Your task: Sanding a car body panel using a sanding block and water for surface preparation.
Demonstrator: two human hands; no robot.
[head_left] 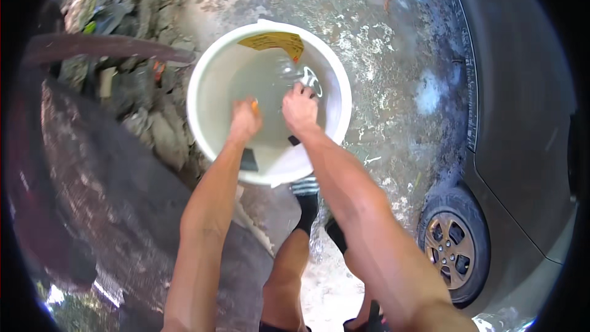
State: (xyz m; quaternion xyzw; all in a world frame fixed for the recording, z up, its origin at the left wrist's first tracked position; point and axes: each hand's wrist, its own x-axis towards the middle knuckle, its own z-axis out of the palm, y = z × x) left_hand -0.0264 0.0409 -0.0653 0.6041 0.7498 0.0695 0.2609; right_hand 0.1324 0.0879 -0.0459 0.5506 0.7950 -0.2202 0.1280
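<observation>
A white bucket (344, 107) of cloudy water has a yellow label (273, 44) on its inner far wall. Low in its left half, my left hand (246, 120) has its fingers closed around a small orange object (254, 106), mostly hidden. My right hand (300, 110), to its right, has curled fingers on something I cannot make out, beside a blurred clear object (286, 69) and a white curved shape (310, 77). A dark piece (248, 160) shows at the bucket's near inner side, and another lies partly hidden under my right wrist.
A dark car (516, 117) with a wheel (453, 246) lines the right side. Broken rocks (160, 129), a reddish-brown curved bar (110, 49) and a large dark mass (104, 209) occupy the left. My legs and striped-sock foot (304, 189) are below the bucket on stained concrete (393, 43).
</observation>
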